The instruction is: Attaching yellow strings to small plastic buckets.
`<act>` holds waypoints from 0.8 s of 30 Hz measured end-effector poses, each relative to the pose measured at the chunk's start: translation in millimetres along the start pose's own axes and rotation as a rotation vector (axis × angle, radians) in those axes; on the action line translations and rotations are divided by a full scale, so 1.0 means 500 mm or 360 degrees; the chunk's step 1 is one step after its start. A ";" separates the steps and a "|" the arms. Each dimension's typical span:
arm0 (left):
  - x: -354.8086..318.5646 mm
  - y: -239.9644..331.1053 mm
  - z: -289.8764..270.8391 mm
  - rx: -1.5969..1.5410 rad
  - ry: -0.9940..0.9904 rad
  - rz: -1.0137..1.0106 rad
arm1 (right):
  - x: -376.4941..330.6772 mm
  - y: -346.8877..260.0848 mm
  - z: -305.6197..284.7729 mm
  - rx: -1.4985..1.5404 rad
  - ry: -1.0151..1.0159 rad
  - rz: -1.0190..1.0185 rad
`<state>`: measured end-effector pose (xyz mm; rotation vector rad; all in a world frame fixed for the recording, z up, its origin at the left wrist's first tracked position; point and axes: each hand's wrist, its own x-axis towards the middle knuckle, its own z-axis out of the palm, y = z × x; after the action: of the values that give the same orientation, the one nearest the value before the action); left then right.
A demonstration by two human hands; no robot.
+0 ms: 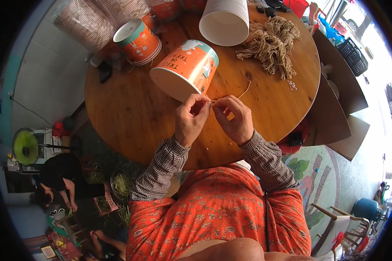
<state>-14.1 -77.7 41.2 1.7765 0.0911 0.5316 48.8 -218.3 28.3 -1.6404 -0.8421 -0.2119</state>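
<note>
An orange paper bucket [188, 65] with a teal band and printed figures lies on its side on the round wooden table [122, 130]. Just below its base edge, my left hand [191, 119] pinches a thin tan cord. The fingertips of my right hand [234, 118] close on the same cord, almost touching the left ones. A loose length of cord [245, 92] runs up from my right fingers onto the tabletop. Whether the cord passes through the bucket's wall is hidden by my fingers. At the upper right rests a tangled heap of tan cords [272, 43].
White nested buckets [224, 28] lie beyond the orange one. A short stack of orange buckets [138, 43] stands at left, before plastic-wrapped stacks [85, 24]. Opened cardboard boxes [335, 108] flank the table's right edge. Another person [61, 178] bends over greens at lower left, near a green fan [25, 147].
</note>
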 end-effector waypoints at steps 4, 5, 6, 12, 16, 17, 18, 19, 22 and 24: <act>0.001 0.000 -0.005 0.0301 0.0035 0.0278 | 0.005 0.002 -0.002 0.0009 -0.0045 0.0020; 0.002 0.007 -0.006 0.0420 0.0026 0.0397 | 0.007 0.002 -0.002 -0.0009 -0.0056 0.0020; 0.004 0.012 -0.007 0.0540 0.0016 0.0516 | 0.008 0.002 -0.003 -0.0027 -0.0068 0.0019; 0.011 0.015 -0.022 0.0503 -0.0019 0.0442 | 0.015 -0.005 -0.004 -0.0027 -0.0112 0.0068; 0.016 -0.009 -0.043 0.0100 -0.0199 0.0064 | 0.020 -0.008 0.000 -0.0036 -0.0118 0.0041; 0.018 -0.007 -0.049 -0.0386 -0.0266 -0.0369 | 0.021 -0.007 0.000 -0.0013 -0.0151 0.0043; 0.021 -0.005 -0.054 -0.0872 -0.0325 -0.0801 | 0.021 -0.006 0.001 0.0011 -0.0185 0.0044; 0.022 -0.014 -0.058 -0.1012 -0.0362 -0.0862 | 0.019 -0.006 0.003 0.0012 -0.0187 0.0043; 0.021 -0.007 -0.056 -0.1346 -0.0380 -0.1029 | 0.014 -0.002 0.007 0.0245 -0.0144 0.0177; 0.017 -0.007 -0.054 -0.1436 -0.0399 -0.1039 | 0.011 0.000 0.005 0.0254 -0.0193 0.0281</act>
<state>-16.6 -49.4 45.3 0.8335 0.2078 -0.1373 52.1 -213.6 30.7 -1.5783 -0.7794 0.0772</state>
